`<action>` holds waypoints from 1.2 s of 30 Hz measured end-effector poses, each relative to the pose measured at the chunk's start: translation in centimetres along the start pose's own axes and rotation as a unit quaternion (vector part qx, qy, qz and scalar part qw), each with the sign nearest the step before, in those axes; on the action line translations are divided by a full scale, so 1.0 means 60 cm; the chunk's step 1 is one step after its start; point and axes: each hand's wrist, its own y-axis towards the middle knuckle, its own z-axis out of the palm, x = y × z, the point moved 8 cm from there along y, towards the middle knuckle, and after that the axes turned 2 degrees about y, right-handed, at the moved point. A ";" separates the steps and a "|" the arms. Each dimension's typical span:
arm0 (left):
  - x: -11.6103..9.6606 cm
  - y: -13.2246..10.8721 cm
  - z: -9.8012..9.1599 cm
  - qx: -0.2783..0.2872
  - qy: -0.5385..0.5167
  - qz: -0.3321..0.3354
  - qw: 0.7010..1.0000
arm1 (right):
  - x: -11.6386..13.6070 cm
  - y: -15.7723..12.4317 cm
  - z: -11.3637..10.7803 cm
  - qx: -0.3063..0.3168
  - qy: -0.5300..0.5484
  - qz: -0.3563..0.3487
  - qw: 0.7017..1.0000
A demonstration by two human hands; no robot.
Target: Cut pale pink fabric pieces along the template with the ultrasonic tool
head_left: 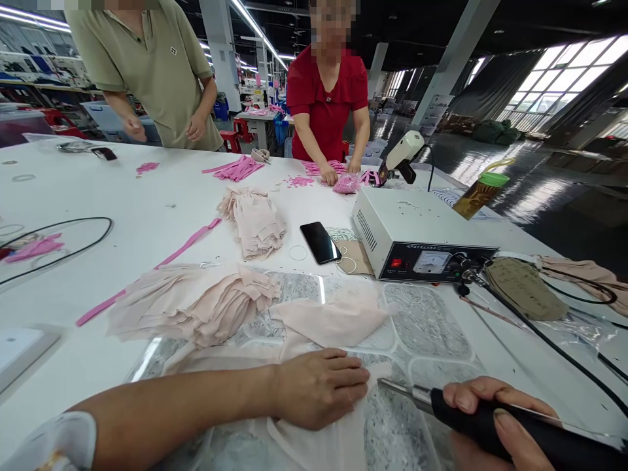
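Some peach fabric (pixel 326 451) lies under the flattened left hand (pixel 321 390); the right hand (pixel 515 437) grasps a black handpiece (pixel 464 417), metal tip (pixel 396 387) at the fabric's edge.

My left forearm (pixel 181 405) reaches in from the left, low across the near side of the tabletop (pixel 147 203). My left hand (pixel 321 389) lies palm down, its fingers side by side, slightly bent and pointing right. Toward the tabletop's right edge, my right hand (pixel 510 428) is curled in a grip, thumb opposite the fingers.
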 end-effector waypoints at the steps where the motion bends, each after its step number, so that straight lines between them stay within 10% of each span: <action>1: 0.000 0.000 0.000 0.001 -0.001 0.001 1.000 | 0.002 0.000 0.000 -0.005 0.002 -0.004 1.000; 14: -0.014 0.001 -0.028 0.000 0.046 0.040 0.998 | 0.011 -0.005 -0.013 -0.024 0.005 -0.090 0.996; 23: -0.074 -0.027 -0.044 0.039 0.025 -0.052 0.998 | 0.017 -0.011 -0.055 0.003 -0.033 -0.077 0.997; 36: -0.060 -0.031 -0.033 0.065 0.045 -0.119 0.990 | 0.018 -0.009 -0.074 0.017 -0.012 -0.076 0.997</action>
